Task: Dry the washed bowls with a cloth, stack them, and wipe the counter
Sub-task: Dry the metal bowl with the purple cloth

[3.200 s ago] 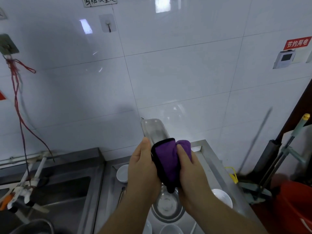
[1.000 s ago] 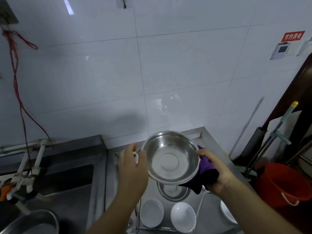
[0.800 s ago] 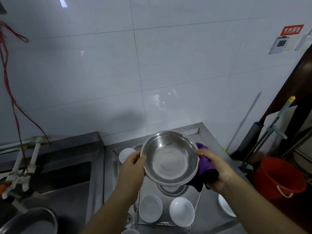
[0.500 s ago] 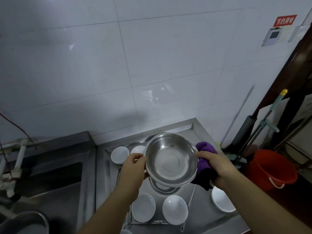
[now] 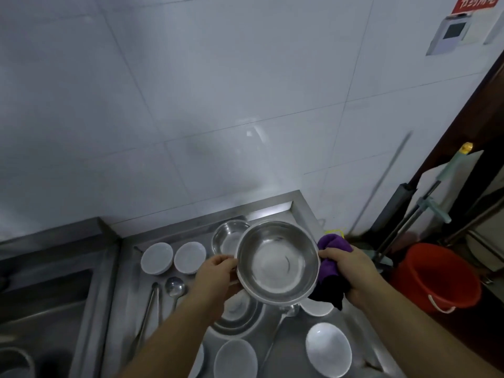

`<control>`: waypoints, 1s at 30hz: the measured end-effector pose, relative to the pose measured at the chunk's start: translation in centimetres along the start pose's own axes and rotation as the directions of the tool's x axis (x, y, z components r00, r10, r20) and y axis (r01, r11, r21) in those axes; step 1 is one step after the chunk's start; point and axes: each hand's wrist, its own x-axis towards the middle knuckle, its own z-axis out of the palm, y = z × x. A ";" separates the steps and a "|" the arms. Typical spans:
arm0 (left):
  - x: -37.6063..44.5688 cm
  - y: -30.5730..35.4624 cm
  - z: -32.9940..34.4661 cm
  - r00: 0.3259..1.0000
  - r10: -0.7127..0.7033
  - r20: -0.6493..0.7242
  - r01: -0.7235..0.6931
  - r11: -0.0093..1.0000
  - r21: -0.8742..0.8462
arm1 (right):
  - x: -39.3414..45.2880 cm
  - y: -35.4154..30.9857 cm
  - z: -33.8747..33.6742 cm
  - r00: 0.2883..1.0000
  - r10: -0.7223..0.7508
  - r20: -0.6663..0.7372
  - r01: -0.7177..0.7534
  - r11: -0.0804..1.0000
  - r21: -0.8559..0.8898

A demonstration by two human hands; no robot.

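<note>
I have the steel bowl (image 5: 277, 261) up in the air above the counter (image 5: 124, 296), its open side tipped toward my camera, and I take it as my landmark. My left hand (image 5: 215, 274) grips its left rim, thumb over the edge and fingers curled behind. My right hand (image 5: 346, 264) is at its right rim, fingers closed round a bunched purple cloth (image 5: 331, 257) that presses against the bowl's outer wall; a dark fold of the cloth hangs below my palm.

Just behind the bowl on its left, a second, smaller steel bowl (image 5: 229, 237) sits on the counter, partly hidden by the one I hold. Further left of that, two small white bowls (image 5: 156, 258) (image 5: 190, 257) stand side by side, touching or nearly so. Below and to the left of the held bowl lie a ladle (image 5: 174, 286) and a pair of tongs (image 5: 148, 312). Directly beneath it I see a wide steel dish (image 5: 240, 321) with a white bowl in it, mostly covered by my left forearm. Nearer me, under the bowl, stand more white bowls: one (image 5: 235, 358) toward the centre and one (image 5: 328, 349) to the right. Well to the right of the bowl, off the counter, stands a red bucket (image 5: 436, 276).
</note>
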 end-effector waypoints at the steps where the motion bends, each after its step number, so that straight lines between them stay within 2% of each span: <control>1: 0.7 -0.1 1.2 1.000 -0.016 -0.008 0.016 1.000 -0.017 | 1.4 -0.4 -0.7 1.000 -0.022 -0.016 0.021 0.999 -0.049; 3: 2.2 -0.3 3.5 0.998 -0.054 -0.024 0.053 0.997 -0.059 | 4.1 -1.3 -1.8 0.997 -0.067 -0.039 0.059 0.984 -0.167; 6: 4.3 -0.9 6.8 0.992 -0.113 -0.056 0.107 0.989 -0.105 | 8.0 -2.4 -3.1 0.996 -0.062 -0.058 0.042 0.955 -0.293; 12: 9.6 -2.3 11.0 0.969 -0.199 -0.149 0.192 0.980 -0.058 | 15.4 -2.3 -3.7 0.995 -0.051 -0.086 0.010 0.905 -0.425; 16: 14.8 -2.9 12.0 0.961 -0.189 -0.204 0.202 0.979 0.043 | 19.1 -1.6 -2.7 0.988 -0.059 -0.143 -0.027 0.844 -0.536; 20: 20.0 -2.9 12.2 0.960 -0.121 -0.253 0.187 0.949 0.253 | 21.5 -0.8 -0.7 0.979 -0.059 -0.196 -0.058 0.838 -0.543; 22: 22.3 -2.8 12.3 0.959 -0.065 -0.275 0.170 0.911 0.377 | 23.1 0.0 0.0 0.977 -0.048 -0.206 -0.079 0.821 -0.566; 25: 25.2 -2.6 11.9 0.971 0.055 -0.231 0.112 0.752 0.650 | 25.4 0.8 1.4 0.981 -0.009 -0.196 -0.112 0.795 -0.597; 27: 26.8 -2.4 11.8 0.973 0.096 -0.208 0.091 0.673 0.734 | 27.1 1.6 2.0 0.980 -0.001 -0.200 -0.131 0.751 -0.647; 30: 28.9 -2.2 11.9 0.978 0.122 -0.170 0.065 0.594 0.802 | 29.1 2.3 2.8 0.976 0.031 -0.215 -0.164 0.754 -0.636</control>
